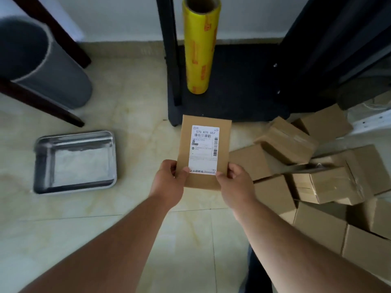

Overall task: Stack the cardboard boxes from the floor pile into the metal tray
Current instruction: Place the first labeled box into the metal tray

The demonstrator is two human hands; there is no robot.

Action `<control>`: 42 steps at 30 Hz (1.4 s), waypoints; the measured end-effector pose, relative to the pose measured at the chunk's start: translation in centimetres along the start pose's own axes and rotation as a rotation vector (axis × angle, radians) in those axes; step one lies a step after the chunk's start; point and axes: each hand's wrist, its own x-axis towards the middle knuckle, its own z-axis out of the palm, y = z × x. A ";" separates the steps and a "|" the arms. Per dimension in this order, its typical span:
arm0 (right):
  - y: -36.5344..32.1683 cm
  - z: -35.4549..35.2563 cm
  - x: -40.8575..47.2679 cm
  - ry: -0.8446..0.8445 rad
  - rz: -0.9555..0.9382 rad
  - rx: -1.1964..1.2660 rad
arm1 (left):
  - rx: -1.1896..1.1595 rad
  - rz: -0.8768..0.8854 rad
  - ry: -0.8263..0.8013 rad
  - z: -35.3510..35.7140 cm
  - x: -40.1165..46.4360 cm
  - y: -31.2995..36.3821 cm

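A flat brown cardboard box [224, 132] with a white shipping label on top is held above the floor at the centre. My left hand [168, 182] grips its near left corner and my right hand [237, 185] grips its near right corner. The metal tray [40, 166] lies on the floor to the left of the held box, with nothing inside it. A pile of several plain cardboard boxes [317, 182] lies on the floor to the right, some tilted on top of others.
A yellow roll of plastic film [200, 47] stands upright on a black stand base [243, 98] just beyond the held box. A grey cylinder [53, 72] and dark wooden legs [42, 102] sit at the far left. Pale floor tiles [137, 115] lie between tray and pile.
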 end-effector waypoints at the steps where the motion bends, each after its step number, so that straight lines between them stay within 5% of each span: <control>1: -0.5 1.4 -0.3 -0.017 -0.009 -0.002 | -0.014 -0.005 0.015 -1.3 0.2 -0.8; 18: -6.7 28.1 -9.4 -0.243 -0.115 -0.156 | -0.181 -0.082 0.212 -25.6 1.9 -16.9; 42: -4.7 56.2 -3.4 -0.241 -0.106 -0.357 | -0.052 -0.107 0.242 -39.6 18.8 -33.7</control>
